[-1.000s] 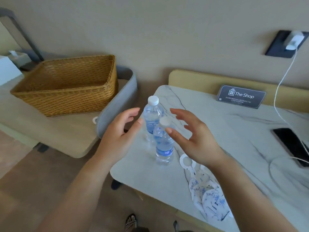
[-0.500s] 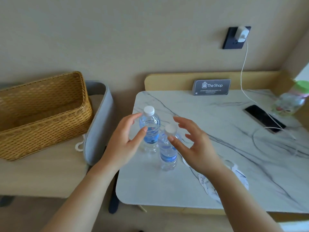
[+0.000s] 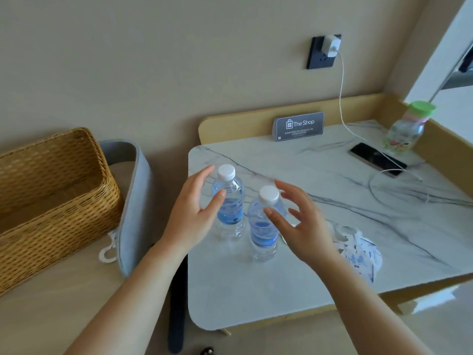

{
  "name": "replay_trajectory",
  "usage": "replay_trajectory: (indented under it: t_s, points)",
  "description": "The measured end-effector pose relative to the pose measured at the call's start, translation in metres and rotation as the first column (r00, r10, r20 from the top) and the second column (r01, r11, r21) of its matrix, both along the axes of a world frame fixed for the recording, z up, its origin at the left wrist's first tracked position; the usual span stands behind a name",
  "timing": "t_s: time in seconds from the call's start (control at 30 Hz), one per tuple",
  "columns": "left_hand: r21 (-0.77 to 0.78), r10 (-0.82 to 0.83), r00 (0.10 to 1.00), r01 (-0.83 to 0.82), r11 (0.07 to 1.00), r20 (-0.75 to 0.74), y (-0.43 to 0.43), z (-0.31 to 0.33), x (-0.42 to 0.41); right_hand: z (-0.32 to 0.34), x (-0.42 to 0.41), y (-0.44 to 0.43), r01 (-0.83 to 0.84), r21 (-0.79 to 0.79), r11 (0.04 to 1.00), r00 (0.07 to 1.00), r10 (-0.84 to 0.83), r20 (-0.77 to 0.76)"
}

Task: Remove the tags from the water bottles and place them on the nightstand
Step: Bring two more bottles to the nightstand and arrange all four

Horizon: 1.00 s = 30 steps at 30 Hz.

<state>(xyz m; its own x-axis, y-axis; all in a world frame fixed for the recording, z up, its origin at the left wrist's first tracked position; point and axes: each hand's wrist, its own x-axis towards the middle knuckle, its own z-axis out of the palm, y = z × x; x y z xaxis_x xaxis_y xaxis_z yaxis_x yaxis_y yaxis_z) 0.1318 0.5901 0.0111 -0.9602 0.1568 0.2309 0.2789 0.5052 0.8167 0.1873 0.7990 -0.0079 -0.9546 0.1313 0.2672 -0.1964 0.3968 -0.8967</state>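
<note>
head view, "the shop" sign (image 3: 299,126), blue-labelled water bottles (image 3: 230,203)

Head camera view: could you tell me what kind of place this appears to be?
Probably a hotel guest room: a "The Shop" card on a marble-topped nightstand, with two small water bottles set out.

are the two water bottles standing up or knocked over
Upright. Both the far bottle and the near bottle stand on their bases on the marble nightstand, white caps on top. Neither open hand grips them.
</note>
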Motion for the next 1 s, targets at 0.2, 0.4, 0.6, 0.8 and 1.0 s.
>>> replay_trajectory:
  t_s: [0.2,0.4,0.6,0.8,1.0]
  points:
    - [0.045,-0.197,0.980,0.196,0.980,0.035,-0.007,-0.013,-0.034,-0.009,0.009,-0.025,0.206,-0.086,0.975,0.978,-0.207,0.005]
    - [0.172,-0.377,0.926,0.366,0.914,0.032,-0.014,-0.024,-0.047,-0.014,0.015,-0.047,0.356,-0.125,0.926,0.932,-0.362,-0.027]
    - [0.175,-0.468,0.884,0.460,0.871,0.005,-0.019,-0.039,-0.061,-0.026,0.014,-0.064,0.460,-0.165,0.872,0.879,-0.474,-0.055]
    - [0.197,-0.528,0.849,0.517,0.833,0.003,-0.023,-0.044,-0.068,-0.032,0.011,-0.076,0.519,-0.184,0.835,0.841,-0.537,-0.065]
    - [0.192,-0.560,0.828,0.551,0.812,-0.007,-0.019,-0.049,-0.075,-0.035,0.009,-0.082,0.546,-0.138,0.826,0.820,-0.561,-0.113]
